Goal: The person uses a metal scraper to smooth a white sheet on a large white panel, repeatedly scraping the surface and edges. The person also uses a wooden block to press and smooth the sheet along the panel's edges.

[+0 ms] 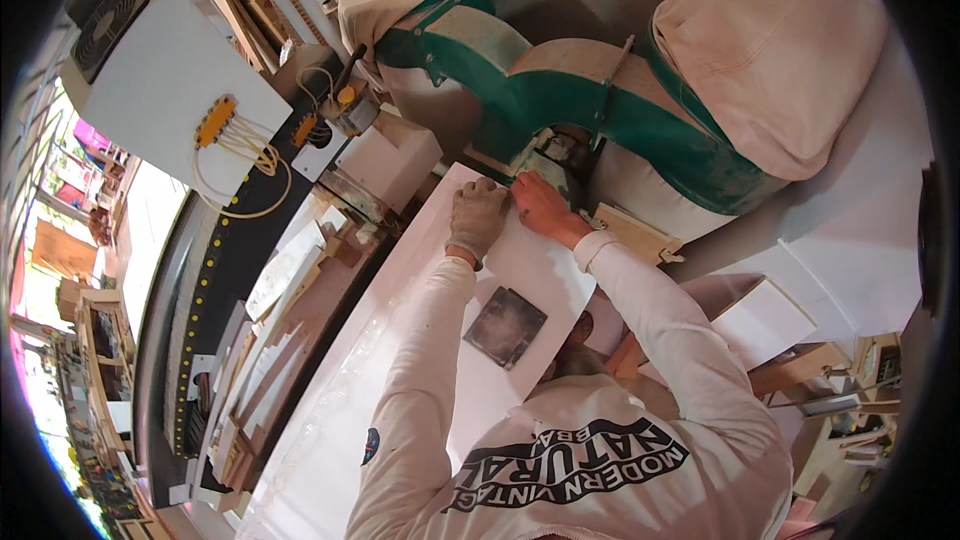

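Observation:
A long white panel (405, 322) lies before me, running from the lower left to the green machine. My left hand (478, 217), in a greyish work glove, rests with curled fingers at the panel's far end. Close beside it, my right hand (541, 204), bare and with a watch at the wrist, is at the same end, next to a pale green metal part (541, 161). Its fingertips are partly hidden, so I cannot tell what they grip. Two thin dark square plates (506, 327), stacked and dusty, lie on the panel between my forearms.
A green dust collector (555, 94) with cloth bags (765, 67) stands beyond my hands. To the left are a machine with a black rail (214, 270), an orange connector with pale hoses (217, 121), and stacked wood offcuts (262, 382). A wooden board (634, 232) is right of my right hand.

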{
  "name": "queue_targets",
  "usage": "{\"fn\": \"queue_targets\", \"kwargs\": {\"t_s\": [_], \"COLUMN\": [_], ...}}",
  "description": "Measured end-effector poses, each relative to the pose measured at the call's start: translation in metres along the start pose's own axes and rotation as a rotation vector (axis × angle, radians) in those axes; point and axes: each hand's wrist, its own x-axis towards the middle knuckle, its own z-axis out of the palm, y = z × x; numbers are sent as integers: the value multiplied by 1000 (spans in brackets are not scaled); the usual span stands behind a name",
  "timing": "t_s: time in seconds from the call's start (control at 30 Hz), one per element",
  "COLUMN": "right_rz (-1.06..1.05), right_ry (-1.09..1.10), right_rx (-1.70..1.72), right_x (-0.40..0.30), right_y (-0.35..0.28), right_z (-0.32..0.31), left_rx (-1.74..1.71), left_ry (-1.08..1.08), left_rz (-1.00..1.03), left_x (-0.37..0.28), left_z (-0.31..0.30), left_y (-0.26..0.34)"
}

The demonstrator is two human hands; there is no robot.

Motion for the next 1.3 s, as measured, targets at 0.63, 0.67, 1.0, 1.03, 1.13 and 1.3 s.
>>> {"fn": "queue_targets", "kwargs": {"t_s": [0.63, 0.67, 1.0, 1.03, 1.13, 1.3], "right_rz": [-66, -98, -24, 3, 60, 311], "right_ry": [-46, -2, -270, -282, -406, -353], "right_rx": [104, 172, -20, 1, 64, 569], "right_x": [-27, -22, -8, -4, 7, 14], "right_y": [7, 1, 10, 6, -9, 13], "right_z": [-24, -23, -20, -20, -26, -47], "left_rx": [-332, -339, -405, -400, -157, -218], "left_ry": [146, 155, 199, 233, 97, -67], "left_rz": [9, -3, 0, 25, 158, 161], "left_x": [-19, -20, -23, -25, -31, -25], "left_z": [33, 32, 15, 14, 16, 2], "left_y": [-23, -26, -17, -15, -17, -14]}}
